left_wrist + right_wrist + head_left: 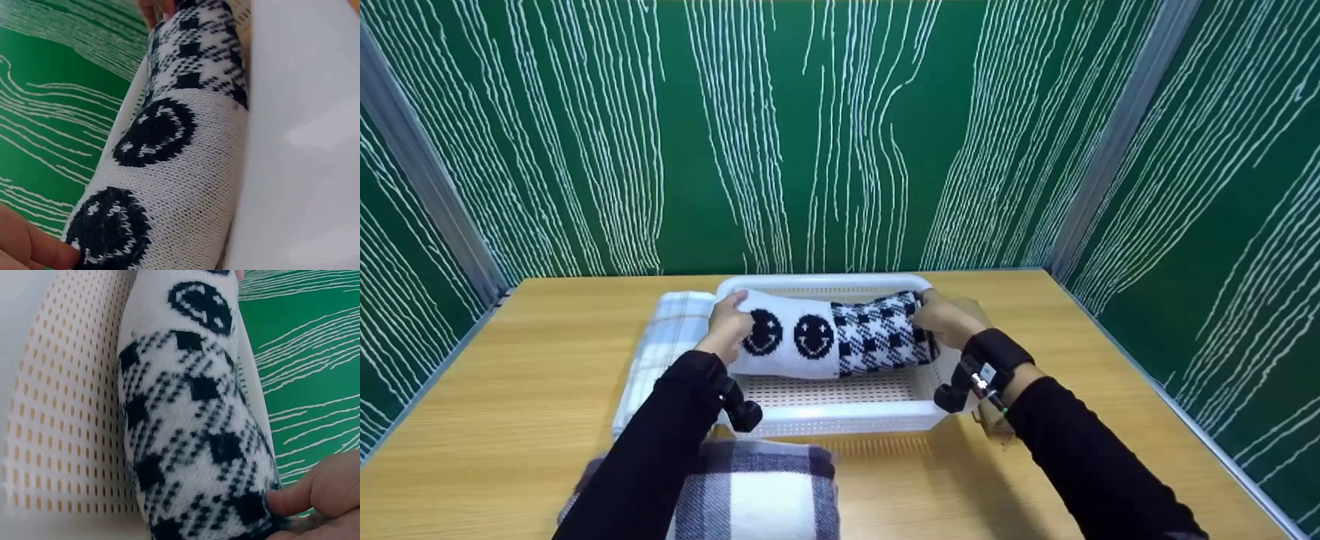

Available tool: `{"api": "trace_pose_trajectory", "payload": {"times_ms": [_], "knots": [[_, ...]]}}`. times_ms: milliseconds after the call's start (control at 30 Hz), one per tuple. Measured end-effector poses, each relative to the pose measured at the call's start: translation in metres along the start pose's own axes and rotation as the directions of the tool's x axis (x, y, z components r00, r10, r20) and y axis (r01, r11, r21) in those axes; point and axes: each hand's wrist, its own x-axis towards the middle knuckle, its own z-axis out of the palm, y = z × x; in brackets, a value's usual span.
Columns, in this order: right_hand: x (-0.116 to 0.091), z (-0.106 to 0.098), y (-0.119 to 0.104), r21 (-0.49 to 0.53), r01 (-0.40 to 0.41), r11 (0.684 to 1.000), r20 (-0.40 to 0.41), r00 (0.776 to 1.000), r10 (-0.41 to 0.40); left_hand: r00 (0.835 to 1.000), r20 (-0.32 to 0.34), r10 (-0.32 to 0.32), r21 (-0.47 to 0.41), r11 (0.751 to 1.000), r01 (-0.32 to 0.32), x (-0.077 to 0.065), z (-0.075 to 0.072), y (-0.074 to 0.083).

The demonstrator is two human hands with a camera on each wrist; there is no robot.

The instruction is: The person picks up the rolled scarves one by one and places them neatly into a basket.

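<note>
A folded black-and-white knitted scarf [810,337], with smiley faces on its left part and a houndstooth pattern on its right, spans the white plastic basket [847,412]. My left hand [727,326] pinches the scarf's left end, thumb on top near a smiley face. At the other end, my right hand [949,319] grips the houndstooth part, its thumb [287,500] pressing on the knit in the right wrist view. The scarf lies within the basket's rim, nearer its back side, and the perforated basket floor [62,439] shows in front of it.
Left of the basket lies a folded pale plaid cloth [671,322]. A thick grey-and-white checked blanket [769,487] sits in front, partly under my left forearm. Something brown [996,424] shows beside the basket's right side. Green panels [810,150] with white lines enclose the wooden table [547,360].
</note>
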Motion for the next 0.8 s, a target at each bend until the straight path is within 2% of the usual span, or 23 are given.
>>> {"api": "trace_pose_trajectory", "payload": {"times_ms": [100, 233, 367, 467, 500, 633, 800], "knots": [[-0.007, -0.003, 0.000, -0.129, -0.003, 0.992, -0.019, 1.000, 0.000, 0.999, 0.043, -0.001, 0.032, 0.999, 0.000, -0.003, 0.000, 0.001], [-0.011, -0.006, -0.002, -0.153, -0.004, 0.988, 0.000, 1.000, 0.004, 0.992, 0.124, -0.031, 0.065, 0.998, 0.023, -0.009, -0.001, 0.007], [-0.010, -0.004, -0.005, -0.006, 0.035, 0.999, 0.065, 0.997, -0.034, 0.984, 0.160, -0.081, 0.132, 0.989, 0.060, -0.015, -0.003, 0.013], [-0.008, -0.002, -0.007, 0.180, 0.086, 0.980, 0.129, 0.986, -0.110, 0.980, 0.180, -0.083, 0.154, 0.987, 0.055, -0.021, -0.008, 0.020], [-0.008, -0.003, -0.007, 0.234, 0.098, 0.967, 0.143, 0.981, -0.134, 0.979, 0.188, -0.076, 0.156, 0.987, 0.047, -0.023, -0.009, 0.023], [-0.014, -0.011, -0.005, 0.319, 0.158, 0.935, 0.143, 0.967, -0.212, 0.982, 0.190, -0.021, 0.142, 0.990, -0.006, -0.034, -0.015, 0.035], [-0.029, -0.021, -0.003, 0.414, 0.257, 0.873, 0.122, 0.935, -0.333, 0.980, 0.184, 0.074, 0.119, 0.988, -0.097, -0.060, -0.024, 0.037]]}}
